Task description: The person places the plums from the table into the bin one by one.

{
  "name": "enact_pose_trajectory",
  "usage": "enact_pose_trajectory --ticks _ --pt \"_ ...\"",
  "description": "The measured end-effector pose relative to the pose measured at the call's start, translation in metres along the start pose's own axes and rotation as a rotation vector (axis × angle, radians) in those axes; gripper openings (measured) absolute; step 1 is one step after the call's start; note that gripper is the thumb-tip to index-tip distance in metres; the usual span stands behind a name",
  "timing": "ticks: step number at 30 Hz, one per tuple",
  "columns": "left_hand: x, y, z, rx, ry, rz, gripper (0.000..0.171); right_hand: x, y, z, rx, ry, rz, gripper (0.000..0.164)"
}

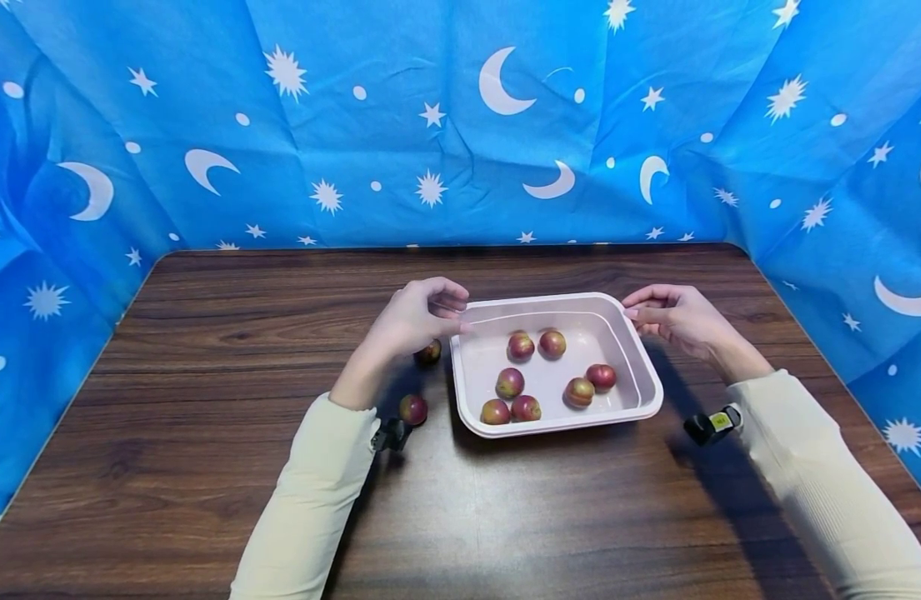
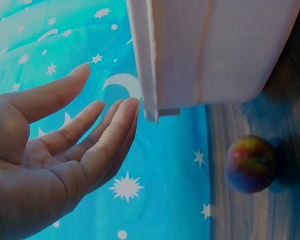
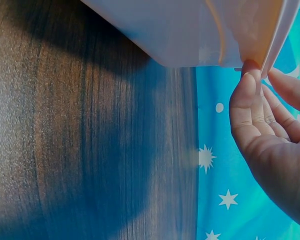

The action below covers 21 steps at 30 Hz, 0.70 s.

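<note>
A white plastic tray [image 1: 558,425] with several red-and-yellow plums [image 1: 510,383] in it sits in the middle of the head view. My left hand [image 1: 422,317] is at its far left corner; in the left wrist view, the fingers [image 2: 110,135] are spread and bent a little, with a gap between them and the rim. At the far right corner, my right hand [image 1: 681,321] pinches the rim between thumb and fingers [image 3: 244,95], the fingers lying along the outer wall under the edge.
Two loose plums lie on the brown wooden table [image 1: 227,433] left of the tray: one plum [image 1: 413,409] beside the left wrist camera, another plum [image 1: 428,352] partly hidden by the left hand. A blue cloth [image 1: 400,125] with moons and stars hangs behind the table and along its sides.
</note>
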<state>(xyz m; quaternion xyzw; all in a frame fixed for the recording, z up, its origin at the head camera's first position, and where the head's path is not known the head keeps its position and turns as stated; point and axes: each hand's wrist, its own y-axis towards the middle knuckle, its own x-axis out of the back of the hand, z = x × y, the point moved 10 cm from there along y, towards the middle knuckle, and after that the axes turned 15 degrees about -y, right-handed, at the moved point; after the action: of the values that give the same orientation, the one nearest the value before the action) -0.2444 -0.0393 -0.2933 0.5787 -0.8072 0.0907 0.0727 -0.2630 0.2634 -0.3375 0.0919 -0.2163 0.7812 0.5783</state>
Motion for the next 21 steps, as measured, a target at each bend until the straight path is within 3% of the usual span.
enact_pose_trajectory --ticks 21 --pt "0.030 -0.010 0.004 -0.004 0.002 -0.028 0.039 -0.001 0.000 0.001 0.006 0.041 0.007 0.021"
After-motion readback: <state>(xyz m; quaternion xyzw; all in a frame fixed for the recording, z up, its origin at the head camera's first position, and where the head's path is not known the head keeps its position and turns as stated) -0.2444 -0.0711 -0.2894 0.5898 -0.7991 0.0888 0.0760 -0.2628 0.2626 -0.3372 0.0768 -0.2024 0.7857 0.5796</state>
